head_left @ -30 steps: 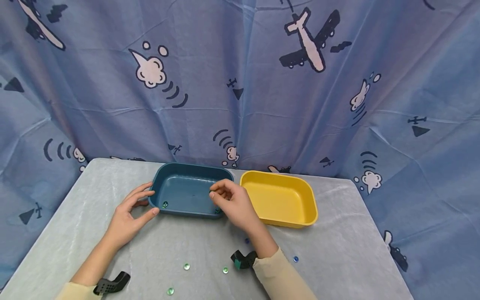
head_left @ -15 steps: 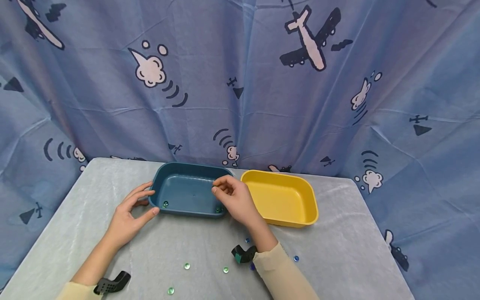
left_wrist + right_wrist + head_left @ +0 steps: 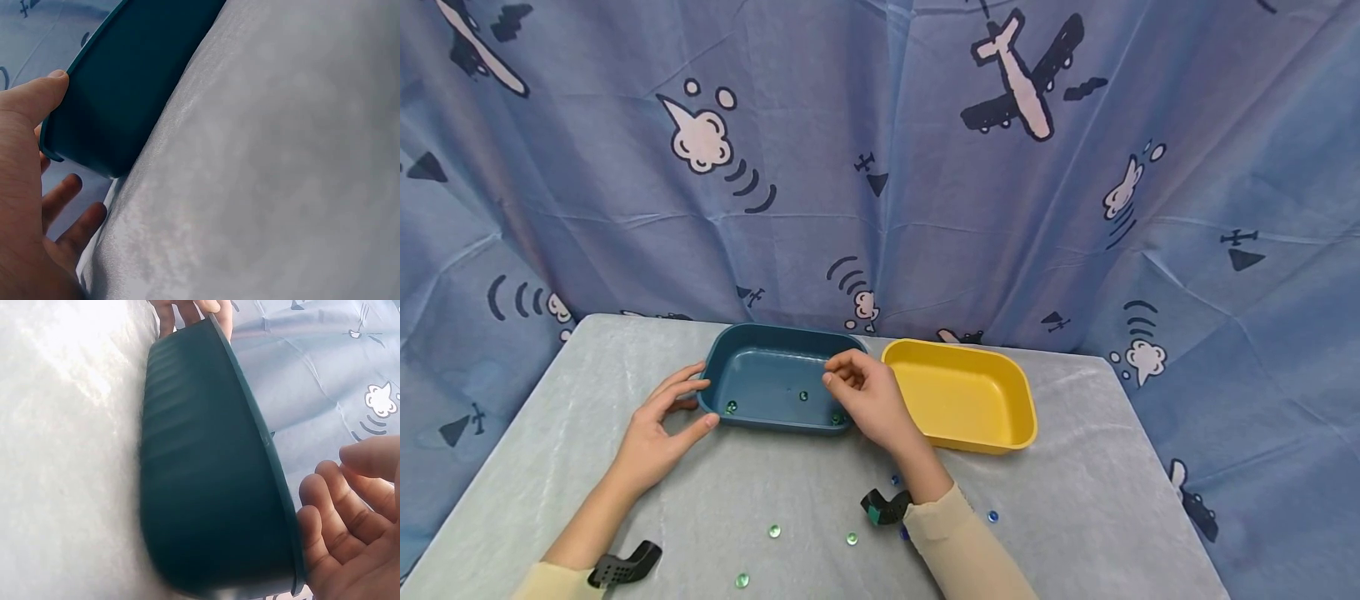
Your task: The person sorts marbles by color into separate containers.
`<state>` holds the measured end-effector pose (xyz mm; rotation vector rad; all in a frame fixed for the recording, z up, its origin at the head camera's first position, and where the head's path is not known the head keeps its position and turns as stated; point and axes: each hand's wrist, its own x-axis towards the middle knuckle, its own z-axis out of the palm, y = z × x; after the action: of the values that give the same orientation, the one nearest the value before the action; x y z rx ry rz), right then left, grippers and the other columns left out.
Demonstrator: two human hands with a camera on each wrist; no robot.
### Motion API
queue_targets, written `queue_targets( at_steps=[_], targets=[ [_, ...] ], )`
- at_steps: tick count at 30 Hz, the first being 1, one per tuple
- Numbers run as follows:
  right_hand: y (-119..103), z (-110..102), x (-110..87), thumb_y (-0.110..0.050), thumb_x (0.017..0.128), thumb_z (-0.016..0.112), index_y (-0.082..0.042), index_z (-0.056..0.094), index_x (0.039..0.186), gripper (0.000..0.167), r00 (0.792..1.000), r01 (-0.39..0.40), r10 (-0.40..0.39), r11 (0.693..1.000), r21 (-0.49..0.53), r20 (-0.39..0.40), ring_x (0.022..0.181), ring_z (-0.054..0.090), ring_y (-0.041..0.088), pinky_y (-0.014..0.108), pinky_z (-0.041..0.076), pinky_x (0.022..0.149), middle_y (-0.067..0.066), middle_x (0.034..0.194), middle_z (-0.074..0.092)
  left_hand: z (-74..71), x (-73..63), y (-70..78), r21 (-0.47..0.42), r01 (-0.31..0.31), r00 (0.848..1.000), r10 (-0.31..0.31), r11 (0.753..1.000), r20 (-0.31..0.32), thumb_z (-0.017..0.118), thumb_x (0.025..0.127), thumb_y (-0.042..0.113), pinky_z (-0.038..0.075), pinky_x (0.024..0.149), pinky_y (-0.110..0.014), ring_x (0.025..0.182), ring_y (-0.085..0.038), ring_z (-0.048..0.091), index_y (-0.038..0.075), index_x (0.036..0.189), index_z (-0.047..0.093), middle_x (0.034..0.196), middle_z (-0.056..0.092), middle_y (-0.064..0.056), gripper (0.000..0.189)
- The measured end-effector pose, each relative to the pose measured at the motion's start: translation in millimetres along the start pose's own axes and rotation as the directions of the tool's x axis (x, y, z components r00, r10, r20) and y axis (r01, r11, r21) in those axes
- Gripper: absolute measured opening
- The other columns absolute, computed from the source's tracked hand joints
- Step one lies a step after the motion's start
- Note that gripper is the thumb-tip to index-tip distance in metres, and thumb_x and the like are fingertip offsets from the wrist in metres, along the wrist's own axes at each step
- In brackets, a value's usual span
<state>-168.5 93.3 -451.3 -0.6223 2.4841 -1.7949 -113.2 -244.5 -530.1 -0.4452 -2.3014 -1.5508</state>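
Note:
A dark teal plastic tub stands at the back of the table. My left hand holds its left end, the thumb at the near corner and the fingers along the side. In the left wrist view that thumb lies on the rim. My right hand hovers at the tub's right end, fingers loosely curled, thumb tip near the index. Nothing shows between the fingers in the right wrist view. Inside the tub lie a green glass bead in the middle, another bead at left and green glass at right.
A yellow tub stands just right of the teal one. On the grey cloth lie green glass beads in front and blue beads near the right forearm, which partly covers one. A patterned blue curtain hangs behind the table.
A green bead has appeared in the middle of the teal tub, let go from my right hand. That hand drew slightly right earlier. The left hand has stayed in place.

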Motion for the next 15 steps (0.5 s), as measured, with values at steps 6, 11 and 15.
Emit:
queue_targets(
  at_steps=[6,11,15],
  targets=[
    [-3.4,0.8,-1.3,-0.013,0.107,0.073,-0.010,0.076,0.113,0.007,1.000,0.017,-0.017,1.000,-0.008,0.001,0.074,0.060,0.020,0.024,0.050,0.065,0.002,0.091,0.070,-0.5,-0.4,-1.2,0.004,-0.003,1.000,0.003,1.000,-0.003,0.084,0.091,-0.009,0.052,0.100,-0.017,0.135,-0.003,0.057,0.002,0.142,0.069,0.165,0.051,-0.010,0.054],
    [-8.2,1.1,-3.2,-0.013,0.107,0.073,-0.012,0.076,0.112,0.006,1.000,0.016,-0.016,0.999,-0.032,0.009,0.076,0.059,0.020,0.024,0.051,0.066,0.000,0.092,0.070,-0.5,0.1,-2.5,0.002,-0.006,1.000,0.006,1.000,-0.005,0.084,0.091,-0.009,0.052,0.100,-0.017,0.136,-0.003,0.056,0.003,0.142,0.069,0.165,0.051,-0.010,0.054],
    [-12.7,0.6,-6.6,-0.013,0.106,0.073,-0.013,0.076,0.112,0.007,1.000,0.013,-0.012,0.998,-0.061,0.023,0.076,0.059,0.020,0.025,0.050,0.066,-0.001,0.091,0.069,-0.1,0.1,-3.1,-0.004,-0.010,1.000,0.009,1.000,-0.003,0.084,0.090,-0.010,0.052,0.100,-0.017,0.137,-0.003,0.056,0.003,0.142,0.069,0.165,0.051,-0.012,0.055]
  ],
)
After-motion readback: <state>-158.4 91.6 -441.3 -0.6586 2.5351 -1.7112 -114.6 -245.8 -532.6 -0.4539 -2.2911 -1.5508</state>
